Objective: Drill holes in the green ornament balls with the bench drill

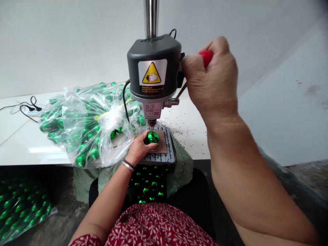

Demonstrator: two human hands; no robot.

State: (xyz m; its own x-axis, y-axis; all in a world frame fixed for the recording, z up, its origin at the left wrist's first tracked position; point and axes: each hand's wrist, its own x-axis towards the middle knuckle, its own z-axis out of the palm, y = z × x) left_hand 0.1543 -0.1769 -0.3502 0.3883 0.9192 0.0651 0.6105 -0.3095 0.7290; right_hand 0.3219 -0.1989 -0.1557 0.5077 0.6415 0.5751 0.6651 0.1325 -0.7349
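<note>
Glare streaks the bright table [19,143] beside dim floor [65,208].

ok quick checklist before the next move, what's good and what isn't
1. Green ball under drill bit: ok, they look lined up.
2. Left hand steadying the ball: ok, gripping its side.
3. Right hand on red handle: ok, wrapped round it.
4. Bracelets removed: not ok, worn just behind the left hand.
5. Table free of debris: not ok, dark specks right of the base.
6. Drill bit spinning: cannot tell.

Black cables [38,109] lie on the white table [15,145].
</note>
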